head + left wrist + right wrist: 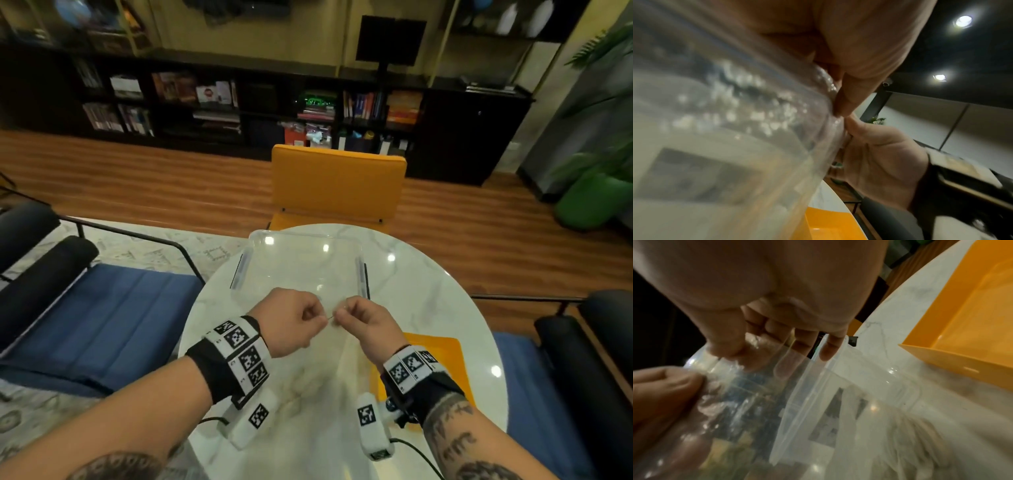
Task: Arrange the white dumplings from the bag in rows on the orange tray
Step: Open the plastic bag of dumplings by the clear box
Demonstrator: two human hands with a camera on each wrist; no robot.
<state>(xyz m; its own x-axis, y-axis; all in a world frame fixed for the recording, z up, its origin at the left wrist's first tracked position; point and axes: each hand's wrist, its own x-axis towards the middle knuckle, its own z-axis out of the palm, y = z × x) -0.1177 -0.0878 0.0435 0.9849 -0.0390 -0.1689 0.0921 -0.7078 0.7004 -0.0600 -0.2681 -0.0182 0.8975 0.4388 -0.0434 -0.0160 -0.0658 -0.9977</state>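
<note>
A clear plastic bag [331,339] hangs over the marble table, and I pinch its top edge with both hands held close together. My left hand [317,318] grips the left side of the edge, my right hand [342,314] the right side. Pale dumplings [920,443] show blurred through the film, low in the bag [731,402]. The orange tray [445,353] lies on the table to the right, under my right wrist, and the part I can see holds nothing. In the left wrist view the bag [735,113] fills the left half, with the tray [828,224] below it.
A clear plastic container [301,260] stands on the round marble table [428,301] beyond my hands. An orange chair [337,181] faces the far edge. Blue-cushioned chairs [102,325] flank the table on both sides. Cables trail from both wrist cameras.
</note>
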